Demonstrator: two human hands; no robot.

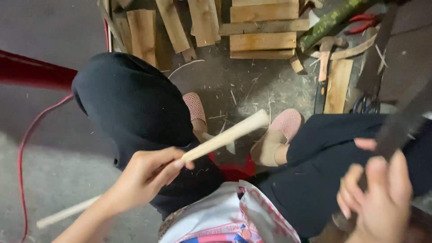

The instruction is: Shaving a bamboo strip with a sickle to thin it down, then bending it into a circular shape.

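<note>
My left hand (144, 176) grips a pale split bamboo stick (225, 137) near one end; the stick slants up and to the right over my knees, its far end above my pink shoes. My right hand (382, 195) is closed around a long dark flat blade (402, 123), held over my right thigh; the blade runs up toward the right edge. I sit with both legs in dark trousers, feet on the ground below.
Several wooden planks (263, 27) lie stacked ahead on the concrete floor. A green bamboo pole (330, 20), red-handled pliers (364, 23) and a hammer (325, 56) lie at the upper right. A red cable (27, 135) trails at the left. Another pale stick (67, 212) rests on the floor.
</note>
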